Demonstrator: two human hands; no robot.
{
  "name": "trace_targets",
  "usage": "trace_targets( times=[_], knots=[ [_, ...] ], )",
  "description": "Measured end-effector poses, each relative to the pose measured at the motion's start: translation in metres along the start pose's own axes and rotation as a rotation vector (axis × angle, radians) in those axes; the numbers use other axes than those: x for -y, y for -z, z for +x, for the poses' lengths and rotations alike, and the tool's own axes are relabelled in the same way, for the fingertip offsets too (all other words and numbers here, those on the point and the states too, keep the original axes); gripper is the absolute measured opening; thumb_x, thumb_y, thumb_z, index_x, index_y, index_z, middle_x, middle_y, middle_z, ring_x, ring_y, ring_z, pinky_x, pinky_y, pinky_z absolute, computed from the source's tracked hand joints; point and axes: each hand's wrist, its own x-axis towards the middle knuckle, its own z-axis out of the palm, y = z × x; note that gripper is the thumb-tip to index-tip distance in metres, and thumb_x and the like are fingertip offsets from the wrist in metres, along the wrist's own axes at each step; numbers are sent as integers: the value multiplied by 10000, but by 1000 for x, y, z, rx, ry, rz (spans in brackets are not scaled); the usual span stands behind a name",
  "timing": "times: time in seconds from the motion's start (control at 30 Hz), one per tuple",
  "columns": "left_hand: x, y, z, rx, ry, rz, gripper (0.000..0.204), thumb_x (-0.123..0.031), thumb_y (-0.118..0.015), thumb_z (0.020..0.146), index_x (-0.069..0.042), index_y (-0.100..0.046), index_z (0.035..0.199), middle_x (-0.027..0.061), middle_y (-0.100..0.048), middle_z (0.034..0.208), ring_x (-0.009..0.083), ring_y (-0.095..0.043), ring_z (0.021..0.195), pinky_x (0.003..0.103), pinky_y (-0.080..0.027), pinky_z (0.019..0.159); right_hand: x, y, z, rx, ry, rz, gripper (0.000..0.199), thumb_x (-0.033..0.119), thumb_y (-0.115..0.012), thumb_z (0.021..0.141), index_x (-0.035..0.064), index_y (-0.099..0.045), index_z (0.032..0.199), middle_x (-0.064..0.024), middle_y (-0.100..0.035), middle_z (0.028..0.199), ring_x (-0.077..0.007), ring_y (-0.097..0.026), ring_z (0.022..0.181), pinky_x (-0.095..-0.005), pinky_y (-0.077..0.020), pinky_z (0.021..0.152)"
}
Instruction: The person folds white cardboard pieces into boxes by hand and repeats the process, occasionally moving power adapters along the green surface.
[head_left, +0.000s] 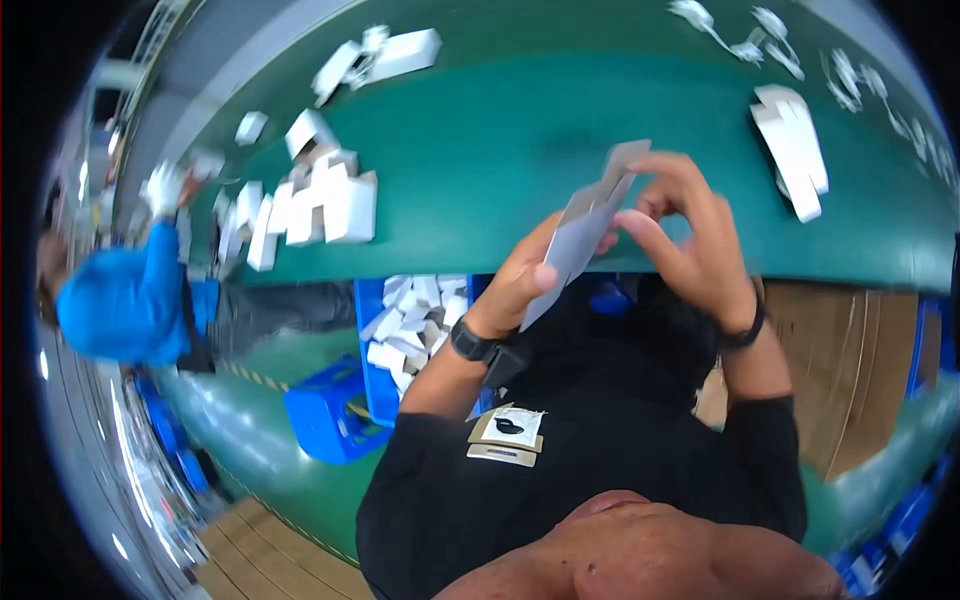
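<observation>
A flattened white box, grey-white with a folded end flap, stands tilted above the front edge of the green table. My left hand is closed on its lower left part, thumb on the near face and fingers behind. At the flap, my right hand has curved fingers. Its index fingertip meets the upper edge and its thumb tip rests by the side edge. A dark band circles each wrist.
Small white boxes cluster at left on the green table. A white carton and white cables lie right. Below the edge sits a blue bin of white pieces. A person in blue works at far left.
</observation>
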Motion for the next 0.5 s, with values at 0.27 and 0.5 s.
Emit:
trace_targets(
  times=[0.27, 0.5],
  knots=[
    [20, -17, 4, -210, -40, 116, 838, -328, -682, 918, -137, -172, 1555, 169, -473, 1384, 235, -534, 1232, 389, -461, 1014, -22, 30, 2, 322, -173, -118, 421, 199, -785, 828, 51, -594, 1173, -15, -618, 912, -79, -558, 736, -242, -445, 636],
    [32, -18, -19, -125, -108, 151, 660, -267, -586, 985, -141, -223, 1521, 110, -541, 1225, 162, -566, 1057, 313, -494, 873, -54, -37, -32, -14, -79, 350, 279, 137, -729, 877, 17, -649, 1117, -46, -622, 912, -146, -595, 837, -274, -496, 738]
  ],
)
